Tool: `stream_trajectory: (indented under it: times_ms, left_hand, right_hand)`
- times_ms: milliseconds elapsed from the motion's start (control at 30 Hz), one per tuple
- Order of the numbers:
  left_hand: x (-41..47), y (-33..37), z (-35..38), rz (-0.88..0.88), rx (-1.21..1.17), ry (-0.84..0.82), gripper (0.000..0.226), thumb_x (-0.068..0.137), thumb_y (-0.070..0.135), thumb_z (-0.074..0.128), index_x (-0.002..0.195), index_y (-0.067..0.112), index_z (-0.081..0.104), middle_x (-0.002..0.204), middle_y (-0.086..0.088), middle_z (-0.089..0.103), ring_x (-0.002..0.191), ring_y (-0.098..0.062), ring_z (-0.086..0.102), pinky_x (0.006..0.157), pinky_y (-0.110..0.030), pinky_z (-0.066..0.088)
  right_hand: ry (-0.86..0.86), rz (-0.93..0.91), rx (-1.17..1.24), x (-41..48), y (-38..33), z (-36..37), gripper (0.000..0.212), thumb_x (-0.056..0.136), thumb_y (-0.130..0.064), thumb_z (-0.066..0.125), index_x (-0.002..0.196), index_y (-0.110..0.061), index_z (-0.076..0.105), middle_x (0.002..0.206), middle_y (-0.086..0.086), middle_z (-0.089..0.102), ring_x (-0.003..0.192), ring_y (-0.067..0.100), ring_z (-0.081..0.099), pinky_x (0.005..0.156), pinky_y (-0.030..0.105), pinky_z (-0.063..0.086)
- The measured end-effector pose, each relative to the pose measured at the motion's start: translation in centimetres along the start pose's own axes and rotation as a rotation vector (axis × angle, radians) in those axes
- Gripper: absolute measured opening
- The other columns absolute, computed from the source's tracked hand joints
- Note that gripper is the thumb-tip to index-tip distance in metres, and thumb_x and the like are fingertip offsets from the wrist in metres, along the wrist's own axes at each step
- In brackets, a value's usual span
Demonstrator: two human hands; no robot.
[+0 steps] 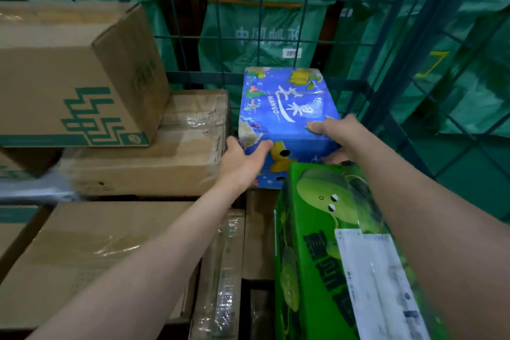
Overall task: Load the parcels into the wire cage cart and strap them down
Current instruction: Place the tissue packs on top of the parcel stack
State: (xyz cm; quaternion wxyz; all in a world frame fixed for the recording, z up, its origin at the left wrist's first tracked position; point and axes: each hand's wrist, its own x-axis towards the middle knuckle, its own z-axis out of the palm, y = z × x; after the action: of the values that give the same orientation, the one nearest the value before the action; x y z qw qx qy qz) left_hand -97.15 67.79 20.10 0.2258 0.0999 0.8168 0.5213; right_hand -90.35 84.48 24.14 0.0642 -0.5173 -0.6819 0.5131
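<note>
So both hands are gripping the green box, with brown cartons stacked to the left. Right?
No. In the head view the left hand and right hand grip the blue mango box, not the green box, which lies nearer the camera. Brown cartons are indeed stacked to the left.

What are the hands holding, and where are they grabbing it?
The blue box: left hand on its near left corner, right hand on its near right corner.
</note>
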Motion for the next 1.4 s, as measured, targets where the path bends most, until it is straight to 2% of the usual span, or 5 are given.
stream_trajectory:
  times_ms: [200,467,833,1167,1400]
  left_hand:
    - [-1.3,4.2,-1.6,0.089,-0.077,0.055,0.058,0.081,0.053,0.062,0.118,0.012,0.041,0.116,-0.006,0.059,0.094,-0.025,0.065,0.071,-0.034,0.056]
    - [-3.6,8.3,-9.2,0.156,-0.012,0.249,0.062,0.085,0.057,0.053,0.122,0.009,0.038,0.107,-0.004,0.051,0.083,-0.022,0.05,0.048,-0.025,0.033]
    - [-0.1,3.7,-17.0,-0.07,-0.036,0.191,0.08,0.076,0.066,0.05,0.133,0.01,0.047,0.13,-0.009,0.053,0.112,-0.03,0.055,0.099,-0.041,0.044]
    - [-2.6,2.3,-12.2,-0.251,-0.046,0.28,0.07,0.095,0.052,0.038,0.144,0.004,0.027,0.144,-0.013,0.038,0.123,-0.031,0.045,0.096,-0.034,0.039]
    - [-10.2,1.2,-2.6,-0.412,0.294,-0.543,0.066,0.093,0.06,0.034,0.147,0.024,0.025,0.154,-0.006,0.025,0.134,-0.032,0.036,0.106,-0.042,0.03]
  right_hand:
    - [0.06,-0.105,-0.039,-5.0,-5.4,-3.2,0.083,0.08,-0.033,0.072,0.142,-0.012,0.021,0.142,0.011,0.035,0.064,0.039,0.06,0.078,0.054,0.055]
    - [-0.031,-0.187,0.087,-9.9,-9.9,-0.2,0.089,0.082,-0.034,0.07,0.148,-0.017,0.013,0.147,0.012,0.033,0.065,0.036,0.063,0.073,0.051,0.057]
    - [-0.113,-0.265,-0.036,-11.2,-10.5,11.3,0.076,0.093,-0.034,0.055,0.147,-0.01,0.008,0.142,0.014,0.04,0.101,0.034,0.062,0.083,0.041,0.055]
    - [-0.17,-0.367,-0.175,-10.3,-6.7,7.6,0.081,0.093,-0.048,0.051,0.15,-0.007,0.009,0.149,0.014,0.033,0.124,0.032,0.048,0.086,0.033,0.043]
    - [0.14,-0.077,-0.686,-7.5,3.4,-3.7,0.077,0.09,-0.049,0.052,0.146,-0.008,0.019,0.149,0.02,0.024,0.136,0.037,0.027,0.108,0.042,0.029]
